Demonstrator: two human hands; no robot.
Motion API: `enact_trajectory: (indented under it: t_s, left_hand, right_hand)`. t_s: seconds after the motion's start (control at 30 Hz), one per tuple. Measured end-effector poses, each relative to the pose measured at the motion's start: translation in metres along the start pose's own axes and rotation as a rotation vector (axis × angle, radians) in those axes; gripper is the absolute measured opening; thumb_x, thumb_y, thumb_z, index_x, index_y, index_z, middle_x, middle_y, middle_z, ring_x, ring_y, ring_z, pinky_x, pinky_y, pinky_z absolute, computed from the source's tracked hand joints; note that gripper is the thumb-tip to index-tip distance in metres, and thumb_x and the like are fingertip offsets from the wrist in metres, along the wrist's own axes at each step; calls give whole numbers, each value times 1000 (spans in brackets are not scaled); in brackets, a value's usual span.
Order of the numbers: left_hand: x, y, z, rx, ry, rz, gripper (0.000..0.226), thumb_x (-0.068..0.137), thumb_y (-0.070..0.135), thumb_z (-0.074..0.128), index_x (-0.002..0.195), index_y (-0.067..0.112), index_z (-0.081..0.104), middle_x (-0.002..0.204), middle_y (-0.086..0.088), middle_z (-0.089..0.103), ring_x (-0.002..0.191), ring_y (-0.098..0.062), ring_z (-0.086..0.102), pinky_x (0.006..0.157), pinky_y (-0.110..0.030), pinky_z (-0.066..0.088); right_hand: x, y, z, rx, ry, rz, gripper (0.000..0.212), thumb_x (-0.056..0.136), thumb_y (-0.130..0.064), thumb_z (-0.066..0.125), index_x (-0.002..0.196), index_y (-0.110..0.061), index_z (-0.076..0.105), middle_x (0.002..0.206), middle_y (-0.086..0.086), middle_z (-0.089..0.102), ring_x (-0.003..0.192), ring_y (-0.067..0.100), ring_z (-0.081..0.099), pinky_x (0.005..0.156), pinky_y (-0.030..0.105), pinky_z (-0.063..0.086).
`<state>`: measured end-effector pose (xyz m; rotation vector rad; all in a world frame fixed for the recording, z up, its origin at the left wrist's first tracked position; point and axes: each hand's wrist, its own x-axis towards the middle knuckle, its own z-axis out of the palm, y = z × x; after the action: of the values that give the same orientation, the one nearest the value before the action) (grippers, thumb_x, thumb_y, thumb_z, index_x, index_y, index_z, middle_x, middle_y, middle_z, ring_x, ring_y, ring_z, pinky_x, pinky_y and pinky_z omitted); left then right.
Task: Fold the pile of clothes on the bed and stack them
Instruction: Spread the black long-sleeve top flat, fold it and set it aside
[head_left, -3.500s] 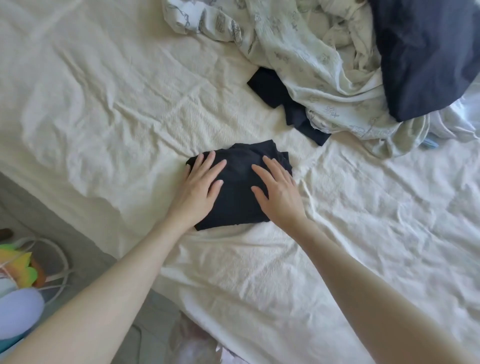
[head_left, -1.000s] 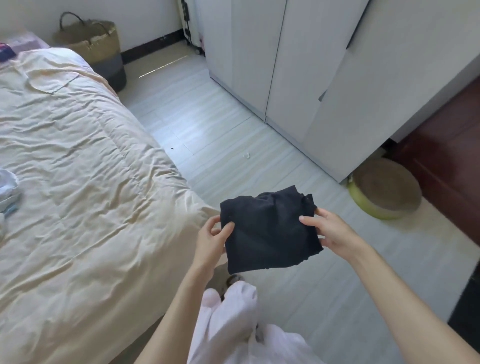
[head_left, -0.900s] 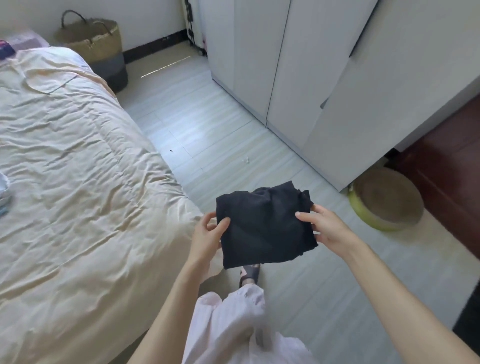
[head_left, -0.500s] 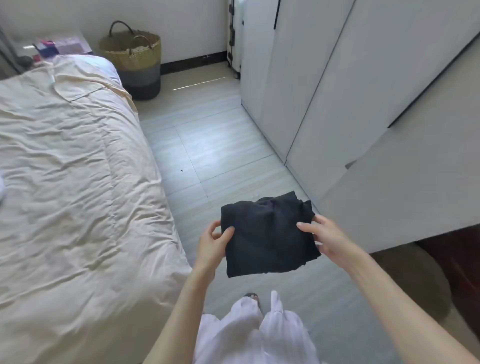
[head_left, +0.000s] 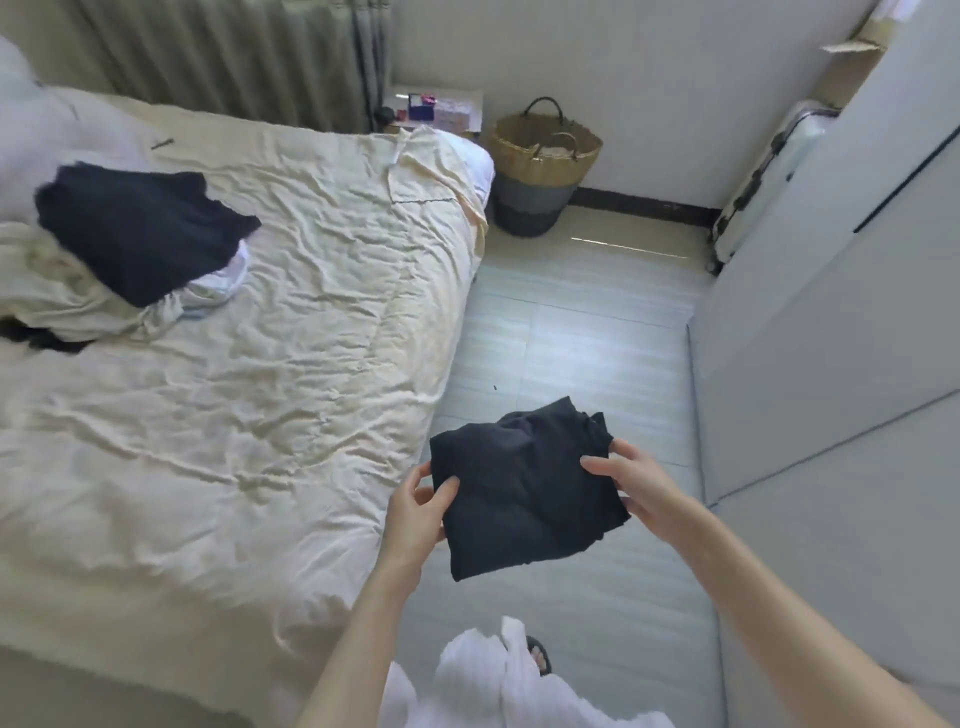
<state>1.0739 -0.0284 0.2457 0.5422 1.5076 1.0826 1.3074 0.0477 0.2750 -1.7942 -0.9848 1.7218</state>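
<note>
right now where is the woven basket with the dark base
In the head view the woven basket with the dark base stands on the floor at upper centre, just past the far corner of the cream bed, against the wall.

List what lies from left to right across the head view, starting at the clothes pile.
Pile of clothes → left hand → folded black garment → right hand → wardrobe.

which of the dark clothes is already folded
The dark garment held between the left hand and right hand over the floor. The other dark garment lies loose on the bed's pile.
</note>
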Motion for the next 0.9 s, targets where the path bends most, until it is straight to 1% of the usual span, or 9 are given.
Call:
enact_trajectory:
  t_s: [0.1, 0.2, 0.37, 0.47, 0.53, 0.63, 0.7, 0.83, 0.9]
  left_hand:
    - [15, 7, -4, -91, 122, 13, 14, 91, 18, 61, 100, 28, 58, 88, 6, 71, 79, -9, 70, 56, -22, 53]
    - [35, 12, -14, -179, 254, 6, 15, 92, 18, 60, 106, 21, 56, 96, -4, 69, 85, -15, 68, 58, -25, 54]
    - [90, 21, -38, -259, 424, 4, 13, 93, 20, 58, 105, 23, 53, 104, -7, 66, 95, -20, 65, 80, -41, 57]
    - [137, 23, -57, -353, 530, -13, 12, 93, 16, 56, 99, 26, 52, 102, -6, 64, 87, -15, 65, 62, -29, 57]
    - [171, 24, -75, -401, 587, -38, 12, 94, 15, 55, 102, 23, 51, 104, -7, 63, 87, -15, 65, 60, -27, 56]
    - [222, 22, -99, -405, 651, -63, 16, 94, 16, 54, 109, 20, 50, 110, -11, 62, 99, -22, 63, 83, -44, 55]
    - [257, 23, -115, -401, 688, -58, 18, 94, 16, 53, 112, 18, 48, 110, -13, 60, 101, -25, 61, 89, -49, 52]
    - [324, 23, -135, -455, 748, -26, 14, 94, 17, 54, 102, 26, 49, 102, -6, 60, 88, -14, 62, 73, -38, 55]
    - [354, 20, -144, -487, 757, -14, 14, 94, 19, 55, 100, 29, 50, 102, -3, 62, 88, -11, 63, 69, -33, 56]
  right_hand:
    - [41, -39, 17, -127, -114, -23, 33, 84, -13, 67, 117, -17, 61, 105, 3, 71, 94, 20, 67, 75, 33, 53]
    - [82, -76, 46, -248, -213, -41, 32, 84, -13, 67, 116, -14, 60, 108, 6, 69, 94, 20, 67, 73, 32, 53]
    - [160, -131, 118, -466, -356, -80, 32, 87, -17, 65, 118, -14, 58, 113, 7, 66, 98, 24, 65, 81, 36, 53]
    - [212, -153, 171, -580, -414, -115, 31, 87, -17, 65, 117, -14, 56, 111, 7, 66, 95, 24, 65, 77, 35, 54]
    - [249, -164, 208, -637, -446, -128, 24, 86, -17, 66, 109, -14, 58, 109, 9, 66, 94, 27, 65, 68, 33, 52]
    - [303, -178, 261, -730, -508, -143, 9, 85, -16, 66, 89, -18, 58, 104, 10, 69, 86, 25, 66, 60, 28, 47]
    - [338, -187, 293, -755, -517, -161, 10, 85, -15, 67, 90, -16, 58, 101, 9, 69, 79, 21, 65, 57, 26, 47]
    - [403, -201, 344, -822, -534, -210, 20, 84, -16, 67, 98, -5, 58, 90, 14, 65, 70, 19, 61, 54, 25, 44]
    - [434, -207, 363, -823, -548, -225, 7, 84, -16, 66, 88, -15, 61, 86, 5, 67, 66, 13, 64, 51, 22, 47]
